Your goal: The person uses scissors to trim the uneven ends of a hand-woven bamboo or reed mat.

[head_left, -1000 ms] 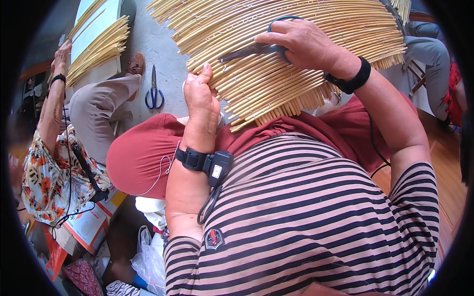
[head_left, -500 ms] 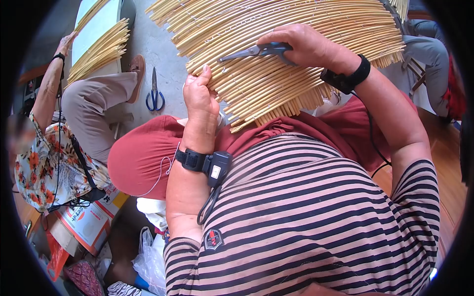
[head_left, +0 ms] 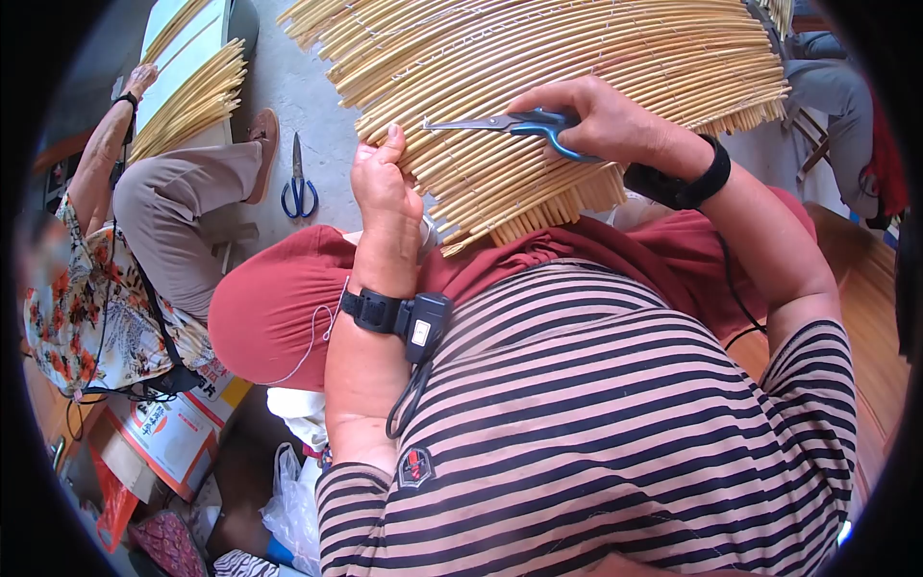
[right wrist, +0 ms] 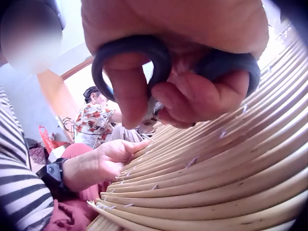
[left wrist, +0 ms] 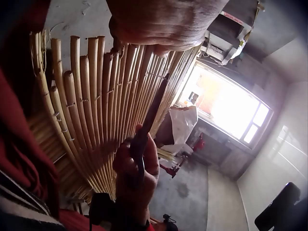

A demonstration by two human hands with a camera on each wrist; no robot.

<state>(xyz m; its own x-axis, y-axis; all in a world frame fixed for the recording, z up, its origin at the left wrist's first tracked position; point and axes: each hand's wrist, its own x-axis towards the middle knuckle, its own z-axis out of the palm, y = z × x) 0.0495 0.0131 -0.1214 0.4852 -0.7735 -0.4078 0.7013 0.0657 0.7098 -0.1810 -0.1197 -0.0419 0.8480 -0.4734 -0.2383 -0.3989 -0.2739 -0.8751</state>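
Note:
A mat of thin yellow sticks (head_left: 538, 67) tied with white string lies over the lap. The left hand (head_left: 386, 188) grips its left edge, thumb on top and fingers hidden below. In the right hand (head_left: 611, 120) are blue-handled scissors (head_left: 543, 128), blades pointing left, tips at a string knot near the left thumb. The right wrist view shows fingers of the right hand (right wrist: 178, 82) through both handle loops, above the sticks (right wrist: 226, 159). From the left wrist, the dark blade (left wrist: 155, 108) runs up from the right hand (left wrist: 134, 168) toward the left hand (left wrist: 163, 21).
A second pair of scissors (head_left: 299, 183) lies on the grey floor at the left. Beyond it, another person in a floral shirt (head_left: 82, 298) touches sticks on a pale board (head_left: 183, 77). Boxes and a clear plastic bag (head_left: 290, 505) stand at the lower left.
The right hand has moved down and the scissors have turned, with the blades now close together. Mat and left hand have shifted slightly left. The other person's hand has moved over the board.

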